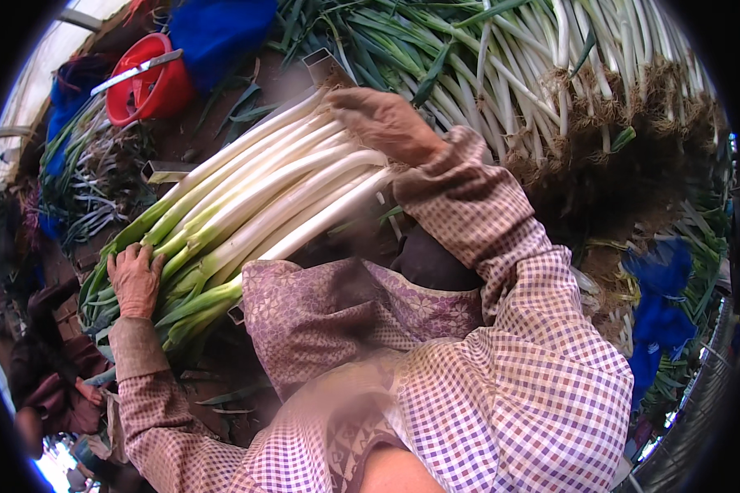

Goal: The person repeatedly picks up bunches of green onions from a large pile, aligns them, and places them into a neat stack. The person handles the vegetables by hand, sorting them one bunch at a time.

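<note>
A row of trimmed leeks (271, 189), white at the upper right and green at the lower left, lies diagonally across a metal frame (164, 172) in front of my body. My left hand (136, 275) grips the bundle at the green leafy end, fingers curved over the stalks. At the white end, my right hand (382, 122) is closed around the stalk tips, its fingertips partly hidden. Patterned cloth (304, 312) covers my lap just below the leeks.
A red bucket (123, 103) with a knife across it stands upper left, beside blue cloth (222, 25). Rooted leeks (584, 82) are piled along the top and right; loose ones (99, 181) lie left. Another person (74, 394) is at lower left. More blue cloth (662, 304) lies right.
</note>
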A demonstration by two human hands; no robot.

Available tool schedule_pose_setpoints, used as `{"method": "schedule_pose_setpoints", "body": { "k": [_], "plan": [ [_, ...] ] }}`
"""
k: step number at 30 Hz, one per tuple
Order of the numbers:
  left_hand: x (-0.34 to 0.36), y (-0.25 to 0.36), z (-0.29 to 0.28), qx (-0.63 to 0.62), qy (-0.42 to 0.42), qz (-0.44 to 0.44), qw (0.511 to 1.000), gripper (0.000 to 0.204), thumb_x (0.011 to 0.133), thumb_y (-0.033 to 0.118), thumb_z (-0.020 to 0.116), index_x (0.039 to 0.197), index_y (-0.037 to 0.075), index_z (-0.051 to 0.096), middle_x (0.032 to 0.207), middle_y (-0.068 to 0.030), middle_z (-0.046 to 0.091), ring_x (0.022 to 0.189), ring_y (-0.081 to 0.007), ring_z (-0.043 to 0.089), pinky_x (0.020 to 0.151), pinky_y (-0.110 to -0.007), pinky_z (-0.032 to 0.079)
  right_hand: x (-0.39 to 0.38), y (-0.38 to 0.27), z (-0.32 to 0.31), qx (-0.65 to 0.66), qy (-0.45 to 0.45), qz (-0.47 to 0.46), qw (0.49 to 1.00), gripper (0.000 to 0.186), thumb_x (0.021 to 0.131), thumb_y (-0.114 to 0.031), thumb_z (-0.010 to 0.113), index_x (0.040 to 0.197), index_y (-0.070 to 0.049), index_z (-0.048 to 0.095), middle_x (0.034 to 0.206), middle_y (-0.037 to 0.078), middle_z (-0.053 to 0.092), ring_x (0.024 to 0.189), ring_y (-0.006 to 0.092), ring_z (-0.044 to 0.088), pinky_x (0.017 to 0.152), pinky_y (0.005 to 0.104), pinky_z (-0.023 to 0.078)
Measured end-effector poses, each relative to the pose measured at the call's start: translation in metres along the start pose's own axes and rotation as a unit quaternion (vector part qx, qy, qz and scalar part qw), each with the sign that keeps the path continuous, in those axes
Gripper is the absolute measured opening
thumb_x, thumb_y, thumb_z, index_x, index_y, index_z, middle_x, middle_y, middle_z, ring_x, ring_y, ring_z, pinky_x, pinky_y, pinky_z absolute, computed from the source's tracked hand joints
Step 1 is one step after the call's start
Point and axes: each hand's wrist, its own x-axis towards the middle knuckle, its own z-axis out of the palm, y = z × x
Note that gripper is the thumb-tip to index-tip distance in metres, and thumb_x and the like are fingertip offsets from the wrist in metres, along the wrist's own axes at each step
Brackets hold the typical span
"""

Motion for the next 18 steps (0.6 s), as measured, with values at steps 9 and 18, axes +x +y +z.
{"method": "schedule_pose_setpoints", "body": {
  "k": [9,18],
  "plan": [
    [0.047,0.131,-0.028,-0.167,0.165,0.233,0.944,0.051,0.079,0.023,0.067,0.125,0.007,0.052,0.126,-0.0166,0.052,0.111,-0.0358,0.051,0.098,-0.047,0.037,-0.099,0.212,-0.195,-0.221,0.291,0.348,0.863,0.038,0.087,-0.027,0.057,0.118,-0.006,0.062,0.099,0.014,0.066,0.091,0.0239,0.064,0.083,0.0319,0.050],
    [0.056,0.146,-0.024,-0.271,0.151,0.256,0.915,0.060,0.071,0.023,0.070,0.126,0.005,0.050,0.127,-0.0201,0.050,0.110,-0.0387,0.051,0.095,-0.049,0.038,-0.072,0.265,-0.189,-0.398,0.175,0.436,0.788,0.050,0.091,-0.031,0.050,0.132,-0.004,0.041,0.130,0.026,0.046,0.112,0.0392,0.053,0.095,0.0479,0.045]
  ]
}}
